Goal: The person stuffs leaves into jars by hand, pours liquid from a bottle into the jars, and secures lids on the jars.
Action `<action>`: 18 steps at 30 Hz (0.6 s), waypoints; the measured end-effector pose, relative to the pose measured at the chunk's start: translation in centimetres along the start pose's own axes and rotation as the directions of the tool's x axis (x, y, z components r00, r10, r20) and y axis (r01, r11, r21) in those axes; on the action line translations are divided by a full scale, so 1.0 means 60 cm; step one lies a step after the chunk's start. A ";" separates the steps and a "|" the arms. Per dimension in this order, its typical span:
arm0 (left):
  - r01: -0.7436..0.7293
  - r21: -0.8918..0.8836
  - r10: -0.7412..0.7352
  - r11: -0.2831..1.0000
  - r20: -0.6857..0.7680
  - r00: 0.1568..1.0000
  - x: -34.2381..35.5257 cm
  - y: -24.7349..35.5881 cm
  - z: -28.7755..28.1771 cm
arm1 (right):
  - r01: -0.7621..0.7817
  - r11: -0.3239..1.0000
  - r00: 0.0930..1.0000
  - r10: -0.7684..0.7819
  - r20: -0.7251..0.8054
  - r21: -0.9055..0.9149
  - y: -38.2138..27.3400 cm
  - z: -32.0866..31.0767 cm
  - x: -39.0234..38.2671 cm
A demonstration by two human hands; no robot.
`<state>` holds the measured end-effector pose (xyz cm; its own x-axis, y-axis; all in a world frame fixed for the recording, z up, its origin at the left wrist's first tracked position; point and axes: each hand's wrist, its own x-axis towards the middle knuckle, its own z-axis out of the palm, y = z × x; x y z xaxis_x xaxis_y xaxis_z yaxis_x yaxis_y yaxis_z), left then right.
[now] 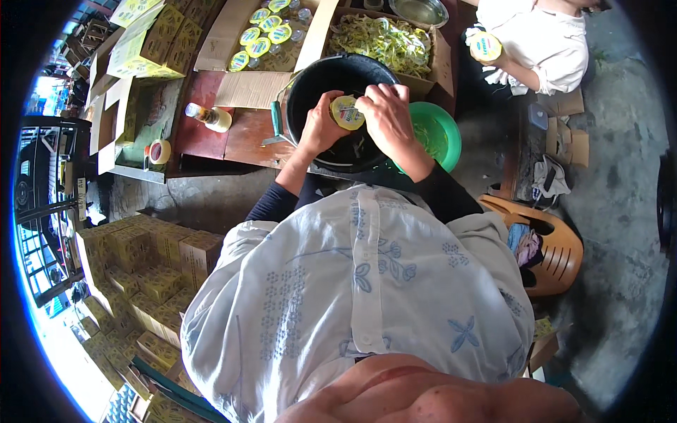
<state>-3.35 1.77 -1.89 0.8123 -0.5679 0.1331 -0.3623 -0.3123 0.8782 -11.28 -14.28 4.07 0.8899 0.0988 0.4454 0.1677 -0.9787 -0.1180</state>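
Note:
My left hand grips a small cup with a yellow printed lid above a large black bucket. My right hand has its fingers closed at the right edge of that lid. The inside of the bucket is dark, with a few pale bits in it. A green bowl with thin shreds sits to the right, partly behind my right arm. A green-handled metal tool lies at the bucket's left side.
A carton of lidded cups, a carton of leafy peelings, a bottle and a tape roll are on the bench. A co-worker holds another cup at upper right. Stacked cartons stand lower left; an orange chair right.

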 end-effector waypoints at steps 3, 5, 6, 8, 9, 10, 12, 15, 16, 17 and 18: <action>-0.037 0.034 0.038 0.999 -0.034 0.999 -0.003 -0.001 0.001 | 0.058 0.998 0.998 -0.058 0.005 -0.009 -0.002 0.026 0.000; -0.036 0.009 0.036 0.999 -0.051 0.998 -0.002 0.000 0.000 | 0.095 0.995 0.996 -0.095 0.002 -0.024 0.004 0.034 0.001; -0.040 -0.014 0.039 0.999 -0.073 0.997 -0.001 0.000 0.000 | 0.103 0.992 0.995 -0.103 0.013 -0.067 0.008 0.035 0.005; -0.020 -0.074 0.011 0.997 -0.110 0.994 0.000 -0.003 -0.002 | 0.055 0.998 0.997 -0.053 0.057 -0.039 0.023 0.029 0.005; -0.046 -0.044 0.040 0.998 -0.121 0.992 0.000 0.001 -0.004 | 0.052 0.999 0.998 -0.053 0.021 0.004 0.036 0.033 0.004; -0.070 -0.012 0.068 0.997 -0.138 0.988 0.000 0.002 -0.008 | 0.026 0.996 0.999 -0.028 0.020 0.085 0.042 0.022 0.009; -0.106 -0.062 0.091 0.992 -0.206 0.974 0.001 -0.011 -0.014 | -0.064 0.988 0.997 0.058 0.053 0.139 0.051 -0.013 0.015; -0.118 -0.280 0.058 0.953 -0.215 0.975 0.020 -0.022 -0.031 | -0.151 0.954 0.981 0.176 -0.078 0.260 0.092 -0.039 0.011; -0.151 -0.421 0.061 0.894 -0.219 0.974 0.025 -0.014 -0.040 | -0.180 0.944 0.972 0.214 -0.100 0.275 0.103 -0.046 0.007; -0.109 -0.376 0.027 0.920 -0.217 0.976 0.026 -0.005 -0.053 | -0.192 0.947 0.962 0.233 -0.141 0.257 0.110 -0.051 0.000; -0.151 -0.374 0.048 0.915 -0.271 0.961 0.034 -0.011 -0.061 | -0.233 0.916 0.949 0.288 -0.130 0.327 0.117 -0.050 -0.004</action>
<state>0.22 3.64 -0.54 0.8874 -0.3548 0.2945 -0.2831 0.0847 0.9553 -11.57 -21.70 5.82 0.8374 -0.2114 0.5040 0.0852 -0.8604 -0.5024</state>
